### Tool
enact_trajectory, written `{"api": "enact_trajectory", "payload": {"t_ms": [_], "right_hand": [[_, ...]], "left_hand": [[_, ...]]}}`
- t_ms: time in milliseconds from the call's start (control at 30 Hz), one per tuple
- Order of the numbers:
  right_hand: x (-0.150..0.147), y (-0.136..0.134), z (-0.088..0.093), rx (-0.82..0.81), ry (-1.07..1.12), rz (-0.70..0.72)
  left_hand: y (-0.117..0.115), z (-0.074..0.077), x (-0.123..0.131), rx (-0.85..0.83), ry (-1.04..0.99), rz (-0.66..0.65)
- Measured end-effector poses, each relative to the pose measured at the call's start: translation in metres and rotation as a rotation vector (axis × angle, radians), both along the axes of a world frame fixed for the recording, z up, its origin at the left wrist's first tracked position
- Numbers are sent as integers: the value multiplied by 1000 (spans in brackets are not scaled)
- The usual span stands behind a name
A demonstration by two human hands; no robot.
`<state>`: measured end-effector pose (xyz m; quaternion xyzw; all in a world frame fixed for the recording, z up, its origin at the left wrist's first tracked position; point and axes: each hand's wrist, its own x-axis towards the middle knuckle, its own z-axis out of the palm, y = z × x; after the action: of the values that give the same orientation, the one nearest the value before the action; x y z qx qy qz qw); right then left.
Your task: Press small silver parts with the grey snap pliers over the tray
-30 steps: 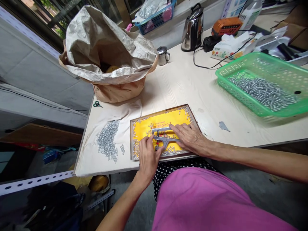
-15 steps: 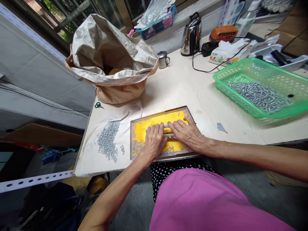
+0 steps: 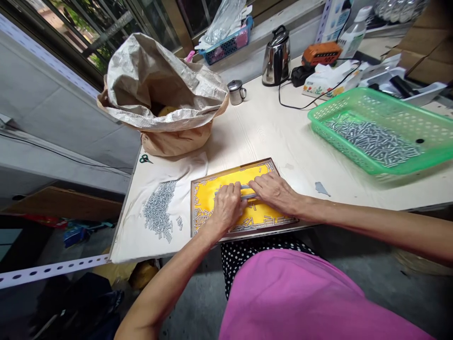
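A shallow brown-edged tray with a yellow base (image 3: 205, 192) lies on the table in front of me. Small silver metal pins are scattered mostly along its sides and corners. Over its middle, my left hand (image 3: 227, 205) is closed on the left end of a blue-grey bar (image 3: 248, 194), fingers curled over it. My right hand (image 3: 275, 192) grips the other end the same way. The hands cover most of the bar, so its full shape is hidden. To the left of the tray, a pile of silver pins (image 3: 158, 208) rests on pale cloth.
A large woven sack (image 3: 177, 141) stands open at the back left, near green-handled scissors (image 3: 145, 159). A green basket (image 3: 350, 153) at the right holds many metal pins. Behind are a lidded metal cup (image 3: 236, 92), a steel kettle (image 3: 276, 59) and an orange battery pack (image 3: 321, 53).
The right hand has shifted slightly on the bar, fingers now more curled. Both hands stay over the tray. The whole view has moved a little.
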<state>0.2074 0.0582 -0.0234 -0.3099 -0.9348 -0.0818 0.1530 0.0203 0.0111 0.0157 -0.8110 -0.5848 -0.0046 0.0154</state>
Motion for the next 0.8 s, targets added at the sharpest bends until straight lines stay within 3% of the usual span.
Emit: {"api": "enact_trajectory", "payload": {"t_ms": [167,300,500,567,600,667,733,800], "right_hand": [[12,7,13,-100,137,23],[30,33,8,-178,212,-11],[45,61,4,-228,233,48],[53,62,6,-229,210,31],[59,61,7,-227,205,17],[70,59,5,-231,202,-10],[80,54,0,-243,208,-19],[84,48,-6,-261,233,-2]], "left_hand": [[-7,-7,-13,200,-60,-277],[-14,0,-11,221,26,-508],[-12,10,-12,250,54,-508],[-15,8,-34,311,12,-403],[-20,7,-51,342,-8,-289],[-33,4,-92,406,-30,93],[-52,3,-136,326,35,467],[-72,0,-174,189,104,692]]}}
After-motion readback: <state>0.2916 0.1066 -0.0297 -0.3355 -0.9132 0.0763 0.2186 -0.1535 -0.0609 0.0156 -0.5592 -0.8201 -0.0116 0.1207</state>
